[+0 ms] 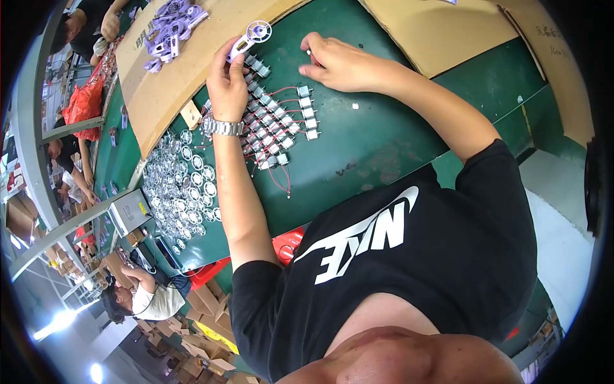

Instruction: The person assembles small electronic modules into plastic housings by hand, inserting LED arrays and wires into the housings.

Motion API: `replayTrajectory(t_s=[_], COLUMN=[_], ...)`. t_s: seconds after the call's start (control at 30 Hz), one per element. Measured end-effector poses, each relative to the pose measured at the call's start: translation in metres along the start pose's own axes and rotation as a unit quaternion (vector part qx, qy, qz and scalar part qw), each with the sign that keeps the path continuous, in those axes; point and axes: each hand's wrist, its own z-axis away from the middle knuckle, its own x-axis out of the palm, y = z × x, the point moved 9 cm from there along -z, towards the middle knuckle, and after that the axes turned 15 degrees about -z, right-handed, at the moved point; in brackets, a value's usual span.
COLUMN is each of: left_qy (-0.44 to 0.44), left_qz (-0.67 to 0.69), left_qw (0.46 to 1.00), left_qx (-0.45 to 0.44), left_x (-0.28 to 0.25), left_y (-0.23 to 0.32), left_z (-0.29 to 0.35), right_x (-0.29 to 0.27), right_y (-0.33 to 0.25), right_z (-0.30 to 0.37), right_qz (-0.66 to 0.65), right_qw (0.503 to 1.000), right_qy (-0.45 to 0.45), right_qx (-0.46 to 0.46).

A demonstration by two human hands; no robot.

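Note:
My left hand (228,89) is closed around a lavender handheld fan body (238,48). Its round, spoked white head (259,31) points up and to the right. Across the gap, my right hand (339,64) is curled, thumb and forefinger drawn together around a small white piece (308,52) too tiny to name. Below my left hand lie rows of small silver motors (272,115) with thin red wires, one short column (308,114) set apart on the right. Beside my left forearm spreads a pile of clear and silver round fan parts (185,185).
Purple fan housings (173,29) are heaped on a cardboard sheet (144,83) at the far left. Another cardboard sheet (448,32) covers the back right of the green table (384,134). A small pinkish-white bit (355,106) lies mid-table. Other people work beyond the metal frame (38,121).

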Motion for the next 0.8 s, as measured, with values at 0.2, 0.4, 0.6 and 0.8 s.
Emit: replayTrajectory(t_s=[0.2,0.4,0.6,0.8], left_qy=[-0.014,-0.011,-0.027,-0.054], left_qz=[0.042,0.048,0.067,0.028], left_qw=[0.999,0.999,0.997,0.996], left_qx=[-0.01,-0.018,-0.007,0.067], left_x=[0.001,-0.003,0.004,0.009], left_y=[-0.002,0.001,0.012,0.037], left_z=[-0.001,0.002,0.001,0.009], right_x=[-0.005,-0.016,-0.025,-0.046], right_y=[-0.006,-0.001,0.005,-0.033], right_z=[0.011,0.044,0.06,0.046], right_qz=[-0.013,-0.091,-0.196,-0.127], right_qw=[0.986,0.987,0.948,0.966], right_qy=[-0.161,-0.088,0.128,0.132], right_qx=[0.03,-0.096,-0.214,-0.181])
